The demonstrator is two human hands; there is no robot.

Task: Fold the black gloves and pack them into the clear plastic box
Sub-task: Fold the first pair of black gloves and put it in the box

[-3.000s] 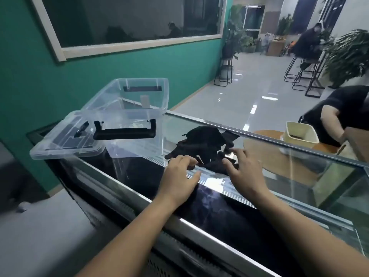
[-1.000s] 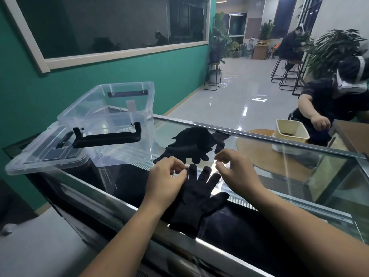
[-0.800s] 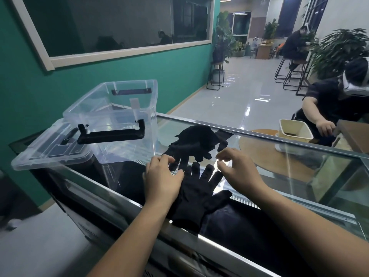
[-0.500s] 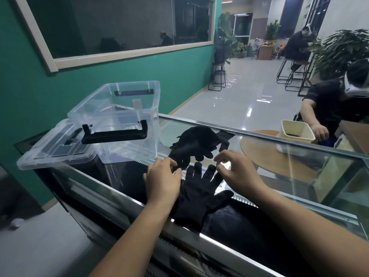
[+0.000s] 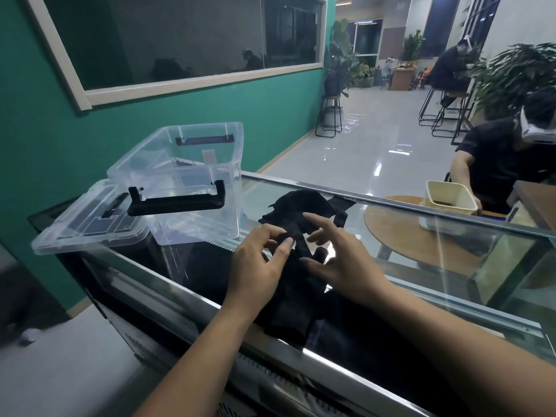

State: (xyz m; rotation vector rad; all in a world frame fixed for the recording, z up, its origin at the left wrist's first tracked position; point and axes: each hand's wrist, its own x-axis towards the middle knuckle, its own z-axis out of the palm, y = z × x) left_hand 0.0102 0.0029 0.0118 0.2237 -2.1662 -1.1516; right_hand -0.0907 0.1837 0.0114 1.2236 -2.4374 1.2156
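1. Left hand: the grip is clamped, thumb and forefingers pinching one finger of the black glove at centre frame.
2. Right hand: the grip is apart, fingers spread. The thumb lies on the glove's fingers and the forefinger points toward the glove pile.
3. The black glove lies flat on the counter, fingers toward the far side. Its cuff reaches the near metal rim, just below centre frame.
4. The glove pile sits just beyond my fingertips, close to the far rail of the counter.
5. The clear plastic box stands open at left of centre, with its black handle facing me. Its lid lies against it, further left, at the counter's end.
6. A strip of bare dark glass lies between the box's near right corner and my left hand. A longer run of bare glass lies to the right of my right hand.
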